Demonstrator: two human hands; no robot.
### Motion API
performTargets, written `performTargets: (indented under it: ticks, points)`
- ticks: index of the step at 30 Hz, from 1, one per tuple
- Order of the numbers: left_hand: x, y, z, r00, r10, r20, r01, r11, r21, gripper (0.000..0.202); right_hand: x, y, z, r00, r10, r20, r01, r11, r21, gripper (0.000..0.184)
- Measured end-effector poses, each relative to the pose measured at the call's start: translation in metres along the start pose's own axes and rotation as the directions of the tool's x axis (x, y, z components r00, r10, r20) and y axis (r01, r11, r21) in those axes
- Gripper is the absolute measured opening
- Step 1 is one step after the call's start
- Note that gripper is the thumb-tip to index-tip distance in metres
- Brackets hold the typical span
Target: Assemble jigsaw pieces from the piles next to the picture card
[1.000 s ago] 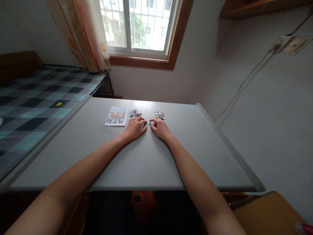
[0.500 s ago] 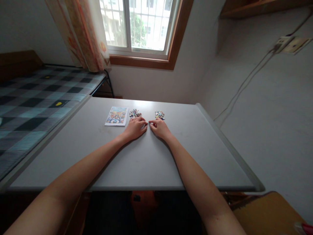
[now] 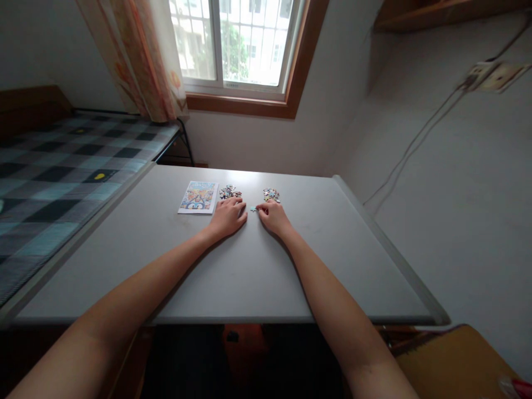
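My left hand [image 3: 226, 216] rests on the grey table [image 3: 233, 271] with its fingers curled loosely, just below a small heap of puzzle pieces [image 3: 229, 192]. My right hand [image 3: 273, 216] lies beside it, fingertips pinching a small light-blue puzzle piece [image 3: 253, 209] flat on the table. A second heap of pieces [image 3: 271, 194] sits just beyond the right hand. A colourful picture card [image 3: 198, 197] lies to the left of the left hand.
A bed with a checked cover [image 3: 54, 172] adjoins the table's left edge. A window [image 3: 235, 44] with a curtain [image 3: 137, 61] is behind the table. A wall with a cable and socket [image 3: 490, 75] runs on the right. A wooden chair seat [image 3: 453, 363] is lower right.
The two hands were touching around the small blue piece; now the left hand has drawn back a little to the left, leaving the piece at the right hand's fingertips.
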State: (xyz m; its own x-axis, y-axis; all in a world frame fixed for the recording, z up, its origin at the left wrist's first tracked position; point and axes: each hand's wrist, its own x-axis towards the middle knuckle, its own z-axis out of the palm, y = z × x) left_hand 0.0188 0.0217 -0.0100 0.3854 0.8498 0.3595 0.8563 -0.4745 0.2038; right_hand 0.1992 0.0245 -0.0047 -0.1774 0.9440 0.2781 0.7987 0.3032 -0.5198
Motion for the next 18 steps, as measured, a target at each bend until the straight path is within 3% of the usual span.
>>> performTargets:
  ticks: [18]
  points:
    - [-0.0013, -0.0006, -0.0004, 1.000, 0.002, -0.001, -0.002, 1.000, -0.007, 0.035, -0.0014, -0.0032, -0.0014, 1.000, 0.015, -0.001, -0.015, 1.000, -0.003, 0.027]
